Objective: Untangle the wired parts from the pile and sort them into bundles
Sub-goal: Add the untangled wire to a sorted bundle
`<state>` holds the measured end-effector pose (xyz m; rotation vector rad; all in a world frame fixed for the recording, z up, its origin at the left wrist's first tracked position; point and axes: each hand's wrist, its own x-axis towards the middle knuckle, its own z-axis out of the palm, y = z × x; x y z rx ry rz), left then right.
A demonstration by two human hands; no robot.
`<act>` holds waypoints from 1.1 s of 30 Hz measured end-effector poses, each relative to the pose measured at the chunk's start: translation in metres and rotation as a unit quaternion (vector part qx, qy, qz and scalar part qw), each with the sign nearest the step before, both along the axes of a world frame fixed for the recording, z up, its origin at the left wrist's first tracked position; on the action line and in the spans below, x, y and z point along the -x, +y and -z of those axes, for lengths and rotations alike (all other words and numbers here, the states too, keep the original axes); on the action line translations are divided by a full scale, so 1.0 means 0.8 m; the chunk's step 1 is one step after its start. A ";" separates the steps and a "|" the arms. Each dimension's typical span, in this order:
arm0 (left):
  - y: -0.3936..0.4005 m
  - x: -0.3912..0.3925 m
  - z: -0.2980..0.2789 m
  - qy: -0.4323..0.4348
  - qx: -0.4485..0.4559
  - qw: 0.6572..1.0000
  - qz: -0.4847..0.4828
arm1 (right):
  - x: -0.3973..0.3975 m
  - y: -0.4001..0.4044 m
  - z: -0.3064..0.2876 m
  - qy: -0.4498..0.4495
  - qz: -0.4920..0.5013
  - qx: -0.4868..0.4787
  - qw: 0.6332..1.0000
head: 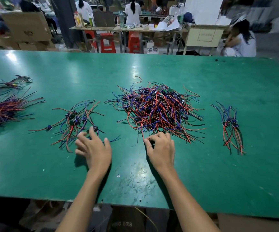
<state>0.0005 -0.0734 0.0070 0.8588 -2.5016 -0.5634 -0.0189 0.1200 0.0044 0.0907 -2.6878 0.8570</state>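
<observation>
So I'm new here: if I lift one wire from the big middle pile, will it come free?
Probably not: the pile looks densely interlaced, so neighbours would likely drag along. The thin wires bend freely, so seem floppy and light.

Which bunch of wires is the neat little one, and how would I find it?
Start at the green table and find the big tangled pile in the middle. Look to its right: the small bundle lies there alone, apart from the pile. Its wires run nearly straight, side by side, unlike the loose spread left of the pile.
</observation>
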 end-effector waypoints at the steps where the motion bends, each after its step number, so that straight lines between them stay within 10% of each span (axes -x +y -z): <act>1: 0.018 -0.002 -0.001 0.023 0.007 0.999 0.022 | 0.000 -0.001 -0.001 -0.008 0.005 0.006 1.000; 10: 0.108 -0.014 0.002 0.052 0.015 0.955 0.293 | -0.023 0.023 -0.004 0.045 0.020 0.245 0.968; 18: 0.111 -0.020 -0.003 0.055 0.032 0.894 0.443 | -0.036 0.057 -0.018 -0.127 -0.100 0.697 0.698; 21: 0.108 -0.025 -0.007 0.082 -0.152 0.858 0.484 | -0.029 0.065 -0.023 -0.141 -0.062 0.789 0.594; 24: 0.109 -0.035 -0.020 0.107 -0.462 0.763 0.439 | -0.026 0.068 -0.022 -0.142 -0.057 0.795 0.587; 33: 0.112 -0.034 -0.020 0.164 -0.480 0.792 0.340 | -0.026 0.069 -0.012 -0.166 -0.097 0.752 0.630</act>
